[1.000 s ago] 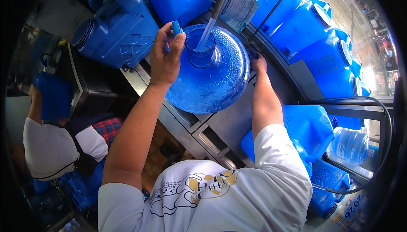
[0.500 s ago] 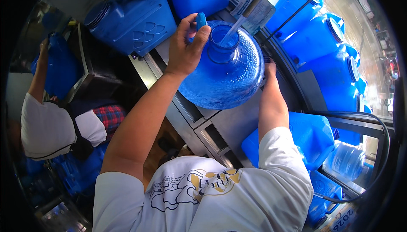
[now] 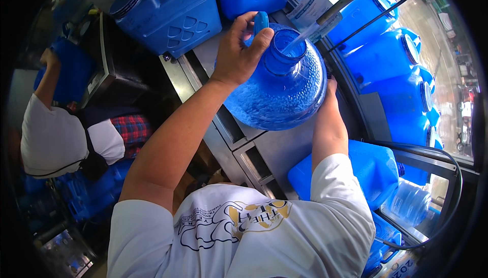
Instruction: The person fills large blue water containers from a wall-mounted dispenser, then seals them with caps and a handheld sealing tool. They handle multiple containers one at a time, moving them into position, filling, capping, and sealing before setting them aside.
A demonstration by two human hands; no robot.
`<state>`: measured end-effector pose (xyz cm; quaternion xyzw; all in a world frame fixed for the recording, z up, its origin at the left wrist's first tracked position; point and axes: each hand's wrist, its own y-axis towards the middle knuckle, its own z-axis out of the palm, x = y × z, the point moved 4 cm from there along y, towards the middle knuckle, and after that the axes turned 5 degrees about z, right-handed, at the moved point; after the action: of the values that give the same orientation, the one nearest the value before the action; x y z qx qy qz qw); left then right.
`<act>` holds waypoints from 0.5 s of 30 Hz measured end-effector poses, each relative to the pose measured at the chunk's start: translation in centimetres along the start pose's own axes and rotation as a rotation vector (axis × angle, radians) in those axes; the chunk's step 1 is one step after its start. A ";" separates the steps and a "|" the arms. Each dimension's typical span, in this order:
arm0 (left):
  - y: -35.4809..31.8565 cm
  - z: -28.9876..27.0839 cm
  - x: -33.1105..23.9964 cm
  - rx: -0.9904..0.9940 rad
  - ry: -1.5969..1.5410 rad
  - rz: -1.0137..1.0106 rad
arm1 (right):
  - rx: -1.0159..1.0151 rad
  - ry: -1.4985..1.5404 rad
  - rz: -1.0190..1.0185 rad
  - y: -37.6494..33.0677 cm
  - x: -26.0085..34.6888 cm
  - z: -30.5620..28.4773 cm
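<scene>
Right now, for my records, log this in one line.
left hand: holding blue cap; right hand: beside jug, partly hidden; water: running into jug

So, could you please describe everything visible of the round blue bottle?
The round bottle is translucent blue, seemingly plastic, with bumpy shoulders and an uncapped neck. It stands upright on a metal counter, a pipe streaming water inside. The left hand is beside the neck, the right hand alongside; contact is unclear.
</scene>
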<state>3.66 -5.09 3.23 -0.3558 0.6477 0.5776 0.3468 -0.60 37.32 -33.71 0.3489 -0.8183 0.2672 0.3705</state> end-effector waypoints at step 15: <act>-0.2 0.2 0.6 0.000 -0.029 -0.047 | -0.048 0.423 0.170 -1.5 2.4 -0.9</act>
<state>3.57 -4.91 2.61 -0.3627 0.6341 0.5742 0.3696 -0.18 36.16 -31.02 0.2062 -0.7551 0.3448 0.5181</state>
